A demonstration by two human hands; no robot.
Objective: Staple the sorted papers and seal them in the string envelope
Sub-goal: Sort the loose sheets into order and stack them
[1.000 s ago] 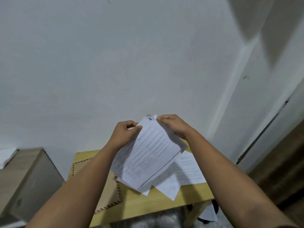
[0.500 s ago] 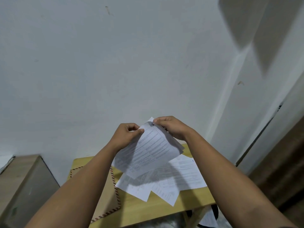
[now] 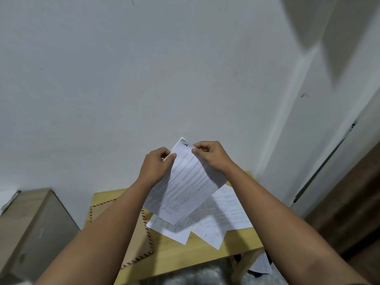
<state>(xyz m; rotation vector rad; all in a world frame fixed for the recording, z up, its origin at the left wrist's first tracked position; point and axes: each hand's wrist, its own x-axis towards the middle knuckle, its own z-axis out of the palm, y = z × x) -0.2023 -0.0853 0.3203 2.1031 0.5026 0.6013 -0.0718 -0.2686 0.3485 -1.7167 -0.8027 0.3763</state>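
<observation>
A small stack of printed sheets hangs in the air above a small wooden table, its top corner marked with a dark number. My left hand pinches the stack's upper left edge. My right hand pinches the top right corner by thumb and fingers. Several loose printed sheets lie spread on the table under the stack. A brown envelope with a red-striped border lies on the table's left part, mostly hidden by my left forearm. No stapler is visible.
A grey-brown cabinet stands left of the table. A white wall rises behind, with a door frame and a dark wooden surface at the right. More paper lies low beside the table's right leg.
The held stack has turned a little and its numbered top corner now shows between my hands. My right thumb has shifted on that corner. The view has tilted slightly.
</observation>
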